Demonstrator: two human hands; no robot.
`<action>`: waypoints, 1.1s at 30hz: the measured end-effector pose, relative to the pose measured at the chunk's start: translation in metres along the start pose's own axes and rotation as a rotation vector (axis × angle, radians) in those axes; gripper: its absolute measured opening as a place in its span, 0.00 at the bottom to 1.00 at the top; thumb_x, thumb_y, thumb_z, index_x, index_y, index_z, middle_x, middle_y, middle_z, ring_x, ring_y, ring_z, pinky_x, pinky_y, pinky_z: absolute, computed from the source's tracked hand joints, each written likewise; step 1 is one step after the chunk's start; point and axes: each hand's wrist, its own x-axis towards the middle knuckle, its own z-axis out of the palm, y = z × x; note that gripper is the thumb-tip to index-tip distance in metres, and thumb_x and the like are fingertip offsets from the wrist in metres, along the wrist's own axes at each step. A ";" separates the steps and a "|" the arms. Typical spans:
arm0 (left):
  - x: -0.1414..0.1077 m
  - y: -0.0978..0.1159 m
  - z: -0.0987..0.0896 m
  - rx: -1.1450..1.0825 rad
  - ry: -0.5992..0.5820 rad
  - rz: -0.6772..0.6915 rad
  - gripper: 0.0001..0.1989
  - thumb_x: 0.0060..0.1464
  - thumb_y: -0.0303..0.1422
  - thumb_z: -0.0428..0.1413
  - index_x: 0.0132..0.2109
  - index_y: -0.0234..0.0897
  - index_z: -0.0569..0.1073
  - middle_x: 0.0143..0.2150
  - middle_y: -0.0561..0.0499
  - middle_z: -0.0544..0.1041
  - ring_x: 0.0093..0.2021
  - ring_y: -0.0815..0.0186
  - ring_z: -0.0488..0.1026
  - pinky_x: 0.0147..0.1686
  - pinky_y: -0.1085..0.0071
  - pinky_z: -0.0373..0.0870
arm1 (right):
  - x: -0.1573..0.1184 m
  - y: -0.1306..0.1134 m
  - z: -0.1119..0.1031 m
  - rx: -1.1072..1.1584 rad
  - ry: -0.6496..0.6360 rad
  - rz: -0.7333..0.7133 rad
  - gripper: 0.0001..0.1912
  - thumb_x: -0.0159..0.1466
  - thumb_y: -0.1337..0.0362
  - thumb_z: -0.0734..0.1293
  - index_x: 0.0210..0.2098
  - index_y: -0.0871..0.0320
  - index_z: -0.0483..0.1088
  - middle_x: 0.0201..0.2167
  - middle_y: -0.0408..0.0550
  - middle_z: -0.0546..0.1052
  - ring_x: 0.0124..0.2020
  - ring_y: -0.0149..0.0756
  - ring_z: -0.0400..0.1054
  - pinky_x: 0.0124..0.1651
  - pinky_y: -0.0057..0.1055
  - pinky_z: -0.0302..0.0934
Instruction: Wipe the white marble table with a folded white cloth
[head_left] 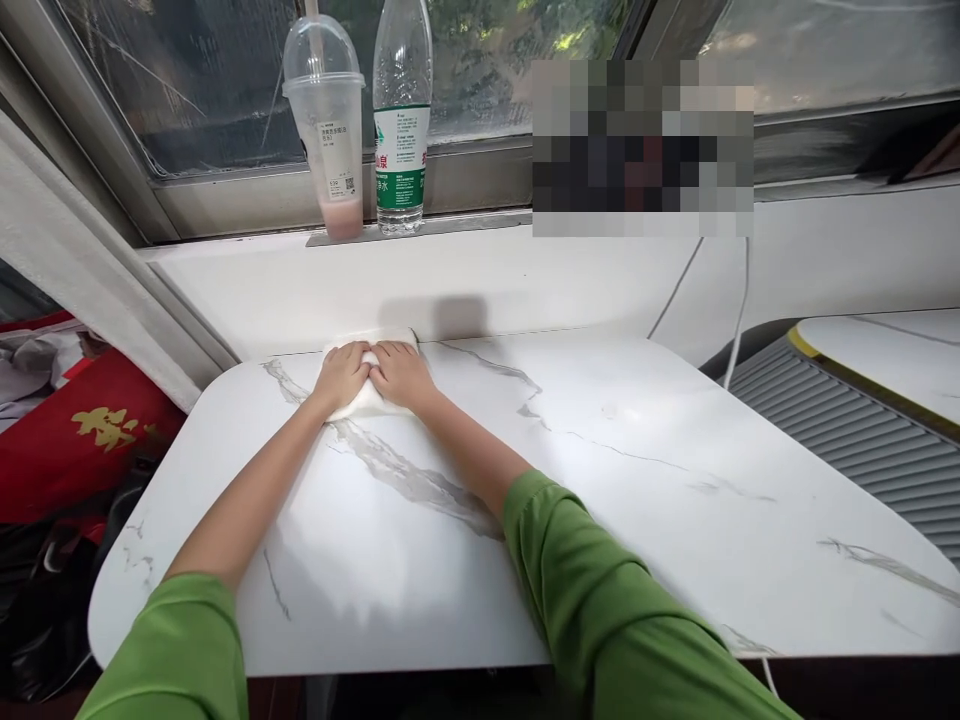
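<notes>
A white cloth lies on the white marbled table, against its far edge by the wall. On its left part rests my left hand, and my right hand presses on its right part. The two hands almost meet at the thumbs. Their fingers point toward the wall and are bent over the cloth, whose far edge shows beyond them.
A plastic cup and a water bottle stand on the window ledge. Red bags lie at the left. White cables hang at the right, near a grey ribbed surface.
</notes>
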 end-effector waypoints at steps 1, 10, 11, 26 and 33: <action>-0.005 0.003 0.000 0.006 -0.003 0.001 0.18 0.59 0.30 0.41 0.54 0.37 0.64 0.59 0.45 0.67 0.60 0.60 0.61 0.62 0.57 0.51 | -0.006 -0.003 -0.002 0.001 0.000 -0.006 0.19 0.64 0.68 0.54 0.52 0.66 0.66 0.51 0.57 0.72 0.54 0.42 0.61 0.59 0.37 0.48; -0.102 0.022 -0.024 0.018 -0.112 0.140 0.20 0.61 0.32 0.39 0.59 0.40 0.61 0.64 0.47 0.62 0.66 0.63 0.54 0.65 0.56 0.45 | -0.092 -0.075 -0.021 0.042 0.007 0.114 0.24 0.66 0.64 0.54 0.58 0.68 0.63 0.60 0.60 0.65 0.63 0.49 0.53 0.63 0.46 0.45; -0.117 0.022 -0.029 0.016 -0.117 0.139 0.20 0.62 0.32 0.39 0.59 0.40 0.60 0.64 0.47 0.61 0.66 0.63 0.54 0.65 0.55 0.45 | -0.101 -0.086 -0.022 0.047 -0.001 0.109 0.25 0.66 0.64 0.54 0.59 0.69 0.62 0.61 0.60 0.64 0.64 0.51 0.50 0.64 0.49 0.44; -0.273 -0.049 -0.108 0.069 -0.028 -0.100 0.20 0.62 0.37 0.40 0.59 0.41 0.60 0.63 0.46 0.63 0.62 0.58 0.59 0.63 0.56 0.54 | -0.103 -0.244 -0.007 0.162 -0.258 -0.318 0.33 0.66 0.59 0.53 0.62 0.83 0.53 0.63 0.76 0.54 0.64 0.65 0.47 0.63 0.59 0.39; -0.219 -0.092 -0.099 0.058 0.014 -0.188 0.22 0.60 0.37 0.37 0.56 0.37 0.64 0.59 0.43 0.66 0.59 0.57 0.62 0.60 0.55 0.56 | -0.031 -0.226 0.020 0.113 -0.208 -0.320 0.28 0.63 0.60 0.57 0.56 0.77 0.62 0.55 0.73 0.66 0.55 0.61 0.60 0.57 0.57 0.48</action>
